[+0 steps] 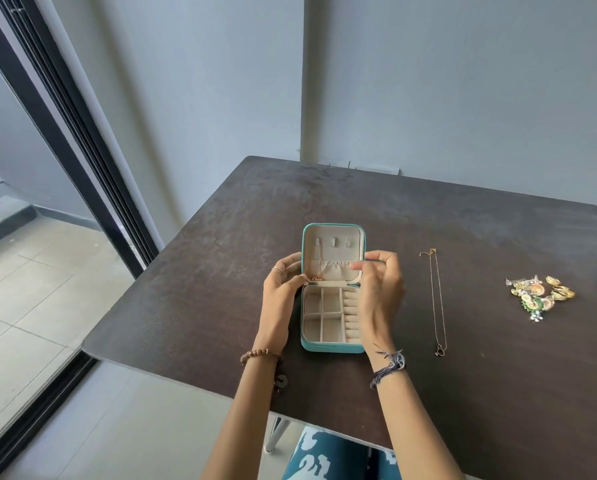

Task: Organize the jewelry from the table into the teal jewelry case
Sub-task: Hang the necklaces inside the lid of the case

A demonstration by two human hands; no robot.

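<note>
One teal jewelry case (331,348) is lying open on the dark table (428,393), its lid (333,233) standing up at the far side and its tray (325,320) sitting nearer the person; the tray is showing small square compartments on its left and a column of ring rolls (352,317) along its right; the lid is carrying three small tabs across the top and one gathered pocket (331,270) below them.

One gold chain (315,277) is hanging inside the lid at its left, bunching at the pocket's lower left corner; the left hand (279,299) is pinching that bunch with fingertips closed on it, while resting against the case's left edge. The right hand (382,289) is hovering at the lid's right edge, thumb and forefinger drawn together; whether they are gripping anything I cannot tell.

One further necklace (437,303) is lying stretched out on the table to the right of the case, apart from it; one cluster of gold and coloured earrings (539,294) is lying farther right, near the table's right edge; the pieces in it are overlapping too much to count.

The case is sitting close to the near edge of the table; the surface beyond the case and to its left is lying bare, giving both hands free room.
</note>
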